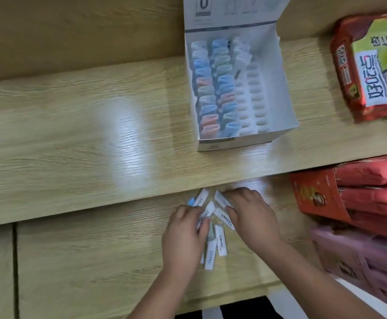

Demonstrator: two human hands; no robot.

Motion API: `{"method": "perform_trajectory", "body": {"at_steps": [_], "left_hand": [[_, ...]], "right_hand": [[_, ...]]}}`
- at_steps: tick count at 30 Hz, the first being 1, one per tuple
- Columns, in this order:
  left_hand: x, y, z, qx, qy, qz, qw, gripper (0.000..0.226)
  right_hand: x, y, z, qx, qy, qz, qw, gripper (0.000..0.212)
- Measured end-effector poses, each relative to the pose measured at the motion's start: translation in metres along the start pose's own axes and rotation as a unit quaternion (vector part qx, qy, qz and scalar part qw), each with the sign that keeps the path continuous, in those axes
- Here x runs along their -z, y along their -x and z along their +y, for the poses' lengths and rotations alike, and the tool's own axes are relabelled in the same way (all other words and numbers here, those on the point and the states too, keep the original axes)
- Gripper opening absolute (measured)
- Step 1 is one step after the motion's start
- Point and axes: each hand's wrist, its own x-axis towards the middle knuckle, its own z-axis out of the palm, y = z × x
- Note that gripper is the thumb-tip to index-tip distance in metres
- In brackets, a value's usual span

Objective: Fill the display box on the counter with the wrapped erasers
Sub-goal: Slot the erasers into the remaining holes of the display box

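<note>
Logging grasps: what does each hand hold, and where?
Left hand pinches a wrapped eraser at its near end; right hand touches loose erasers, hold unclear.

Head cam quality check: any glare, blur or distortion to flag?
Head view: a broad glare streak on the counter, left of the box. The whole frame is soft with motion blur, so print on the erasers by the left hand and right hand is unreadable. The wide-angle lens bows the counter edges.

counter [73, 125] — pale wood grain | on it: display box [233, 143], loose wrapped erasers [220, 242], red snack bag [369, 65]
</note>
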Motion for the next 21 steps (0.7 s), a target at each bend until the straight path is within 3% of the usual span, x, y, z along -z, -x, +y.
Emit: {"method": "perform_trajectory", "body": {"at_steps": [4, 9, 17, 21], "left_hand": [[-0.019, -0.015, 0.015, -0.014, -0.112, -0.002, 0.994, 0.026], [-0.025, -0.022, 0.022, 0.038, -0.136, -0.019, 0.99, 0.025], [-0.004, -0.02, 0.03, 0.071, -0.054, -0.041, 0.995, 0.018], [0.032, -0.019, 0.047, -0.036, 0.042, 0.005, 0.998, 0.011]], "right_hand": [[-0.004, -0.018, -0.009, 0.001, 0.071, 0.0, 0.997, 0.035], [-0.009, -0.026, -0.009, -0.018, 0.04, 0.001, 0.999, 0.028], [-0.002, -0.023, -0.013, -0.039, -0.028, -0.015, 0.999, 0.027], [0.037, -0.009, -0.004, 0.015, -0.086, 0.005, 0.996, 0.023]]}}
